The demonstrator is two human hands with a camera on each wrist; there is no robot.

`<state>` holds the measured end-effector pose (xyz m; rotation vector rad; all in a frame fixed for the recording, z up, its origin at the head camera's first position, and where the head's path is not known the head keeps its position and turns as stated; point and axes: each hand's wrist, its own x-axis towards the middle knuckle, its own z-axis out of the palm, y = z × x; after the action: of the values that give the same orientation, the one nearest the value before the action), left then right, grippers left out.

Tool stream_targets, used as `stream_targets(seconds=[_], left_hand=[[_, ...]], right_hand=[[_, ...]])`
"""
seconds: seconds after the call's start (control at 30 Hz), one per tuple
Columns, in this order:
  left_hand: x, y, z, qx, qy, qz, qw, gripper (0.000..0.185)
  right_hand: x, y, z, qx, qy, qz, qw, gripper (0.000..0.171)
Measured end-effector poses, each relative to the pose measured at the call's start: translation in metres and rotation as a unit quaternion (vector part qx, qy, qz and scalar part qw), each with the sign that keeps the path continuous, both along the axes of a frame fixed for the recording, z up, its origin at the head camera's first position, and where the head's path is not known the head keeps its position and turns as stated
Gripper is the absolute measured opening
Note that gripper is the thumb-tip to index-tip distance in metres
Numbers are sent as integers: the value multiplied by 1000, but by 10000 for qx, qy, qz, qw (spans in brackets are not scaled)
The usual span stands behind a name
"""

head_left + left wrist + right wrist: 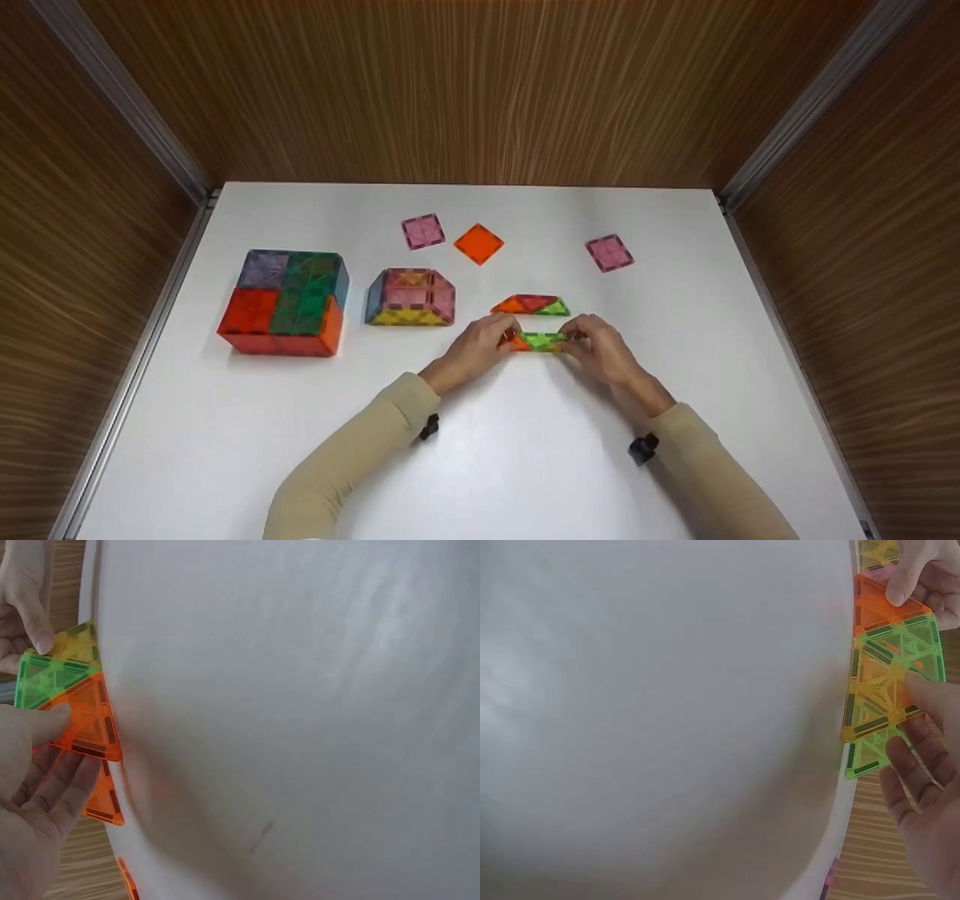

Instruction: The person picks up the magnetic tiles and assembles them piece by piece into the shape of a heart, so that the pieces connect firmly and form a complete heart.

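Three translucent triangular magnetic tiles stand joined edge to edge in a row: orange [90,720], green [542,340] and yellow [874,694]. My left hand [480,346] pinches the orange triangle, with the thumb on the near face and the fingers behind. At the other end, my right hand [606,354] grips the yellow triangle in the same manner. Just beyond the row lies a second strip of triangles [531,304], coloured orange, red and green. The left wrist view shows part of that strip's orange tile [105,799] below my left thumb.
To the left stands a sloped tile block [409,298] in pink, yellow and blue. Farther left is a large box of tiles [259,307], red, green, purple and orange. Toward the back lie an orange square [479,244] and two pink squares, one left [423,232], one right [609,253].
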<state>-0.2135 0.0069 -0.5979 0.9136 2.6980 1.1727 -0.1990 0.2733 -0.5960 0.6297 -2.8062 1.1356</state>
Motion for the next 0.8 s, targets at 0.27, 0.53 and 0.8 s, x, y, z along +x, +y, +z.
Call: stream_targets(seconds=[0.27,0.53,0.8], left_hand=[[-1,-6,0,59,-66,75,9999,9],[-1,-10,-1,156,-1,105,9998,10],[-2,-8,-3,148,-69,131,9998,10]], right_hand=[[-2,-4,-3,-90,125,125,9998,15],[-5,-6,-4,-84,293,210,9993,18],[-26,23,12,-265,-233,-473,9983,34]])
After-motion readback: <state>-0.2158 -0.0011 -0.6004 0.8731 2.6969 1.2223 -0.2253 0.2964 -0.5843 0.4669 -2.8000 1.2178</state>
